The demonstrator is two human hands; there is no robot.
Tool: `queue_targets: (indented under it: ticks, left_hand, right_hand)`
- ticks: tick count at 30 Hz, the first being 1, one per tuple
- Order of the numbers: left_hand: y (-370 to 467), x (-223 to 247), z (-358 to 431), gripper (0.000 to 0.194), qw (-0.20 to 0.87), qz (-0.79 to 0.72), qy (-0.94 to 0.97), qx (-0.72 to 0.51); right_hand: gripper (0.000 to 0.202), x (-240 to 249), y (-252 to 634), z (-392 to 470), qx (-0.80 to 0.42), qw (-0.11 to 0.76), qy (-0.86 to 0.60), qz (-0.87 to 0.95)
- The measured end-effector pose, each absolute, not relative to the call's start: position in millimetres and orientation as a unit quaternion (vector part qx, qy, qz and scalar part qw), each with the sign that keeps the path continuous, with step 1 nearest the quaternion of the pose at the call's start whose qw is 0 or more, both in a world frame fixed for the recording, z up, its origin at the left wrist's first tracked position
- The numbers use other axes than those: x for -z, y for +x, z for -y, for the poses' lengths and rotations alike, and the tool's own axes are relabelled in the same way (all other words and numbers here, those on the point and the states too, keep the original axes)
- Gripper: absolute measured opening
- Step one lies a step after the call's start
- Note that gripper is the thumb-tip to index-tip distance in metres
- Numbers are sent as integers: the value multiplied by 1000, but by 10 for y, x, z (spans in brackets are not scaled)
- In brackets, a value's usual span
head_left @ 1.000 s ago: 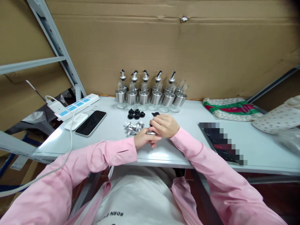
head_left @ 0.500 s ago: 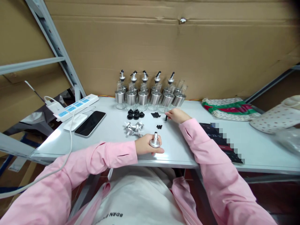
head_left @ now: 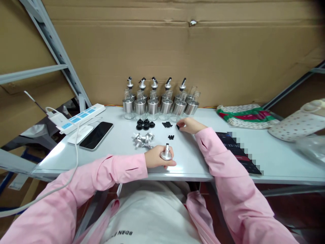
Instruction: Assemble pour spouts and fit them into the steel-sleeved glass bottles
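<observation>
My left hand [head_left: 153,157] is closed around a silver bottle pourer [head_left: 166,155] with a black tip, held upright near the table's front edge. Farther back, my right hand [head_left: 190,125] pinches a small black lever cap [head_left: 177,127], mostly hidden by the fingers. Beside it lies a row of similar black lever caps [head_left: 167,124]. Tiny black pieces [head_left: 171,137] sit just nearer to me. Black ribbed stoppers [head_left: 145,127] stand in a cluster to the left, and a heap of silver pourer parts [head_left: 143,139] lies behind my left hand.
Glass-and-steel bottles [head_left: 152,108] stand along the cardboard wall [head_left: 162,51], several topped with pourers. At left are a phone [head_left: 96,136] and a power strip [head_left: 81,118] with a white cable. To the right lie a dark tablet-like screen [head_left: 240,152] and a patterned cloth bag [head_left: 248,116].
In my right hand, the black lever cap has turned from upright to tilted, with less of it showing. My left hand keeps the pourer steady. The whole view has shifted slightly.
</observation>
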State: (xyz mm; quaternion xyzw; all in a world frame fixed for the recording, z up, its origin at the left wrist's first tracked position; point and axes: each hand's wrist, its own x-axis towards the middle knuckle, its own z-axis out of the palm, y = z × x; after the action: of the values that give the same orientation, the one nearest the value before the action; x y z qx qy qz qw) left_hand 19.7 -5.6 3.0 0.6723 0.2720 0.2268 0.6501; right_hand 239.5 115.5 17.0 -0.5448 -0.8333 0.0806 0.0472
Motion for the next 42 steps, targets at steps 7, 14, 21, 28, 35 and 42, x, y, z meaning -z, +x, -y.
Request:
queue_targets:
  ticks: [7, 14, 21, 28, 35, 42]
  left_hand:
    - [197, -41, 59, 41, 653, -273, 671, -223]
    - [190, -28, 57, 40, 655, -272, 668, -226]
    - [199, -24, 57, 42, 652, -284, 667, -221]
    - [199, -42, 61, 42, 656, -280, 665, -221]
    - [198, -46, 66, 42, 653, -285, 665, -222]
    - [198, -46, 67, 40, 654, -274, 669, -223]
  right_hand:
    - [30, 8, 2282, -1289, -18, 98, -489, 867]
    - [57, -6, 2281, -1274, -93, 187, -519, 829]
    - [27, -37, 2333, -1262, -77, 172, -504, 843]
    - [40, 73, 2222, -1299, -88, 235, -477, 842]
    - [41, 63, 2204, -1262, -122, 245, -429, 861]
    - [21, 26, 2140, -1231, -112, 233, -432, 864]
